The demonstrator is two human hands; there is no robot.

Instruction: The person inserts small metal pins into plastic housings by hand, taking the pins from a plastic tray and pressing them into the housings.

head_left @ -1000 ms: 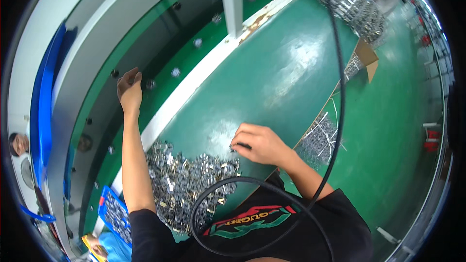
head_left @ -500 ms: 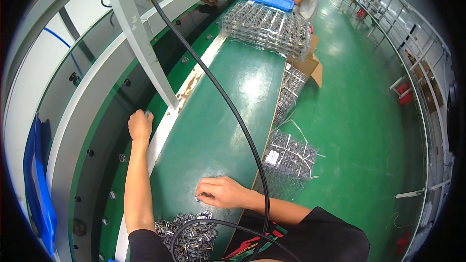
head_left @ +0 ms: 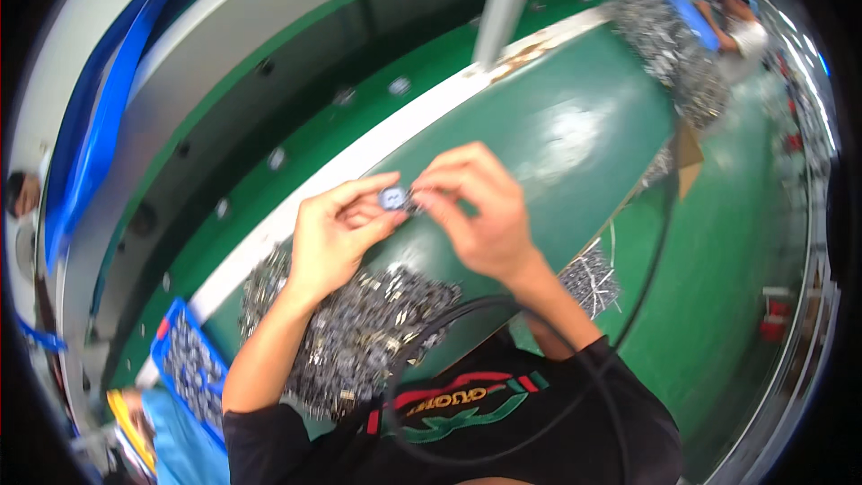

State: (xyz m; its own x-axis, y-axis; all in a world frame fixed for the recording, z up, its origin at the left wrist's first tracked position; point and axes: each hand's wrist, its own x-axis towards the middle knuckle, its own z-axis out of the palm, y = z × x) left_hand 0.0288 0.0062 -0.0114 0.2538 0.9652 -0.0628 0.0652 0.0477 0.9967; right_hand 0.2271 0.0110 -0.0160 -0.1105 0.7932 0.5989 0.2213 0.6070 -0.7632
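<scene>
Both hands meet above the green tabletop (head_left: 557, 180). My left hand (head_left: 328, 238) pinches a small round part (head_left: 392, 198) with a pale, bluish-white face between thumb and fingers. From the right, my right hand (head_left: 485, 216) has its thumb and fingertips closed on a small dark metal piece (head_left: 414, 204) against that round part. Blur hides whether the two are joined. Just below my hands a wide heap of small metal parts (head_left: 359, 332) with pins or legs is spread on the table.
Beyond the table's white edge (head_left: 359, 157) runs a green conveyor belt (head_left: 310, 126) carrying several small round parts. A blue tray (head_left: 193, 341) of parts stands at lower left. Black cable (head_left: 660, 251) hangs at right. Stacked parts (head_left: 660, 40) and a co-worker (head_left: 741, 22) are at the far right.
My left hand has come back from the conveyor with the round part, and my right hand has risen from the tabletop to meet it. The view has swung left, showing more of the heap.
</scene>
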